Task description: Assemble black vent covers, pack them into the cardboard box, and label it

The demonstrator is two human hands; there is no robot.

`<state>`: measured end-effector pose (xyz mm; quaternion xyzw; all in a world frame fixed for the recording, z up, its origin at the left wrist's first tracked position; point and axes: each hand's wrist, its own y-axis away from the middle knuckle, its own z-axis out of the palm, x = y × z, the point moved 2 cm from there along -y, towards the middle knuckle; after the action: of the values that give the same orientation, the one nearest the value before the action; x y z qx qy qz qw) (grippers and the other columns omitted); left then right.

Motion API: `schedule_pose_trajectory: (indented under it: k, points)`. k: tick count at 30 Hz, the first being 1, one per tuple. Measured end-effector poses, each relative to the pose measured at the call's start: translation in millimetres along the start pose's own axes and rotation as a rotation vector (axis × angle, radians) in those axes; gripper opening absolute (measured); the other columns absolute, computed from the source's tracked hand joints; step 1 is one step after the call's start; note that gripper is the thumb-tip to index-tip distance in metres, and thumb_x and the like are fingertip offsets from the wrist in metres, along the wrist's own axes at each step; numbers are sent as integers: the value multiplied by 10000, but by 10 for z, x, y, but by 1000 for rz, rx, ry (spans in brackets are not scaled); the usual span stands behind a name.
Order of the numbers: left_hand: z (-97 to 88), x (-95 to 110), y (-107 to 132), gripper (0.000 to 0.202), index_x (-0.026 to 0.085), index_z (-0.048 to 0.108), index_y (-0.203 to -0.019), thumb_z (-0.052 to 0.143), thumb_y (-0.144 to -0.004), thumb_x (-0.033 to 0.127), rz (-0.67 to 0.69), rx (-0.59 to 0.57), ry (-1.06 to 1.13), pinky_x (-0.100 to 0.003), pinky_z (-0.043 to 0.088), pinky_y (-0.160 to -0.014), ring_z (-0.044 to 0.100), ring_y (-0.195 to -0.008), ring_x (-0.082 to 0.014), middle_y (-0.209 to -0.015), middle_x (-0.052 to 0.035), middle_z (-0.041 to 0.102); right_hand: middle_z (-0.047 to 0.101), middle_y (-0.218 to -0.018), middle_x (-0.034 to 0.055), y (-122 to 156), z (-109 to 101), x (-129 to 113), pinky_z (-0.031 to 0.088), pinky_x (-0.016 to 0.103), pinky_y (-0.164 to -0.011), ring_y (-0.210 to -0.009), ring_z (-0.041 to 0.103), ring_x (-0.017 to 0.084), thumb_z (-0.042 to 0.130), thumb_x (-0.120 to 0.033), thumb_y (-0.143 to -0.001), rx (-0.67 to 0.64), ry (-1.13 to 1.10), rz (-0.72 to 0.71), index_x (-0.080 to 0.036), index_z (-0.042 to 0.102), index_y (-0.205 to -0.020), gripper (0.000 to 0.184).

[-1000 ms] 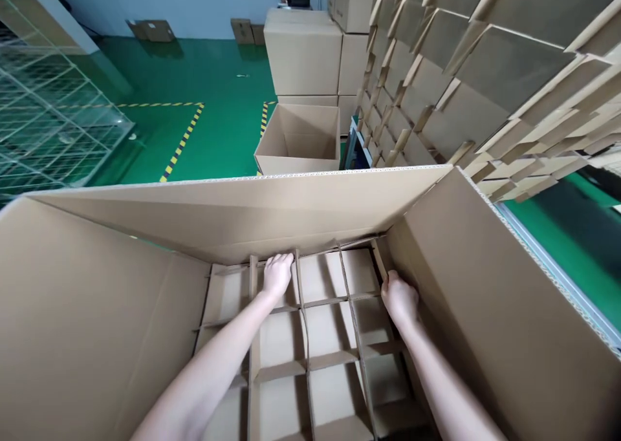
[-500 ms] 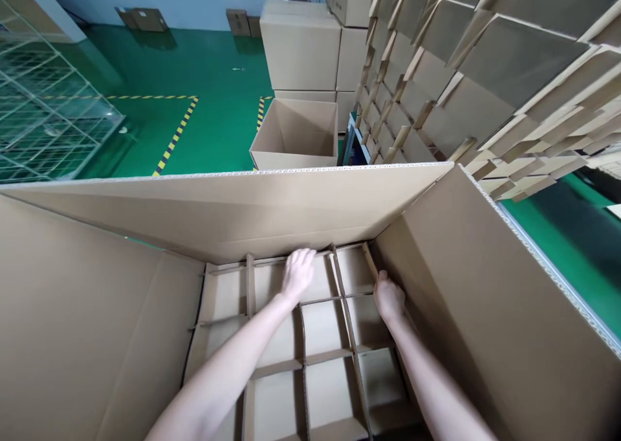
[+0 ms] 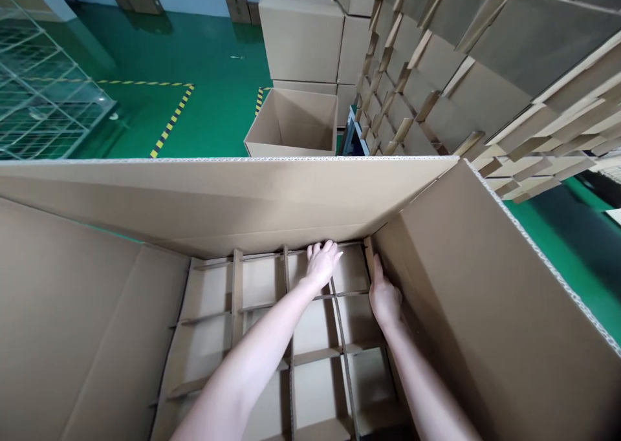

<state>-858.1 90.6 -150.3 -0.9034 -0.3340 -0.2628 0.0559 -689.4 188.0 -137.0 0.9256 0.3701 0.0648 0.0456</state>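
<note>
A cardboard divider grid lies low inside a large open cardboard box, its slotted strips forming square cells. My left hand rests at the grid's far edge by the box's back wall, fingers spread over a strip's end. On the right, my right hand is at the grid's outer strip, close to the box's right wall. One of its digits points forward along the strip while the others curl down over it; their tips are hidden. Both forearms cover part of the grid.
Beyond the back wall stands a smaller open carton, with closed cartons stacked behind it. A tall stack of cardboard dividers rises at the right. A wire cage stands at left on the green floor.
My left hand has moved right along the grid's far edge, and its fingers have spread. My right hand stays at the right strip, one digit now stretched forward. The view has shifted slightly.
</note>
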Motion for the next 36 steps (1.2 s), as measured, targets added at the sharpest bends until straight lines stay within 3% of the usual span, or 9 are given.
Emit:
schedule_pose_trajectory:
  k: [5,9,14,17,23,26,30,33,36]
  points:
    - [40,-7,-15,443,276,533,-1379,355,-974,260,6,-10,21,-628,284,-1091,494,-1183,-347,-1386,-107,538,705,-814,66,-44,98,-32,483,236,-539,-654,693,184,391,33,-863,6,2,-83,-138,232,-1555,731]
    - [61,-18,-65,490,222,638,-1253,385,-859,75,3,-5,58,-513,405,-1023,578,-1046,-293,-1190,-114,638,692,-771,63,-16,130,-21,486,246,-532,-639,683,193,391,6,-878,26,-15,-56,-136,265,-1552,700]
    - [-9,-98,-42,412,277,556,-1332,406,-953,218,57,51,150,-404,446,-1031,574,-1142,-244,-1281,-51,618,697,-835,100,45,162,10,494,264,-552,-671,685,214,367,-2,-886,48,-46,-27,-133,324,-1535,664]
    - [-25,-145,51,459,202,457,-1388,272,-973,135,-8,146,165,-361,433,-1063,537,-1211,-207,-1292,-91,605,698,-838,100,50,174,22,493,274,-550,-672,685,223,366,-4,-888,58,-66,-19,-115,320,-1533,656]
    - [64,-110,128,476,140,453,-1346,370,-886,44,-153,252,70,-450,393,-1084,487,-1253,-276,-1392,-186,468,701,-890,120,14,218,16,495,277,-529,-646,683,220,356,-14,-897,73,-71,-23,-83,330,-1512,620]
    - [78,-169,110,326,140,568,-1197,418,-910,104,-195,221,6,-536,353,-1074,538,-1136,-321,-1191,-180,595,694,-917,135,-23,267,39,519,297,-536,-651,685,231,321,-10,-902,45,-90,-34,-63,326,-1506,607]
    - [83,-286,67,265,192,645,-1038,407,-940,131,-140,113,-39,-491,363,-1043,570,-1013,-285,-1051,-111,689,621,-1198,230,44,200,9,585,378,-793,-1026,668,305,305,-128,-985,207,-288,-95,-37,348,-1482,508]
    - [78,-335,27,303,193,646,-1039,365,-955,121,-131,80,-54,-474,356,-1022,563,-1020,-279,-1045,-106,701,410,-1477,220,219,65,-202,439,479,-1089,-1383,396,324,360,-289,-1029,389,-459,-300,-101,331,-1509,516]
    - [66,-355,-2,310,194,652,-1010,363,-951,100,-123,69,-54,-450,360,-999,565,-1028,-267,-1025,-101,708,322,-1554,187,402,68,-537,362,496,-1152,-1428,332,291,360,-270,-1029,300,-467,-543,-134,171,-1573,592]
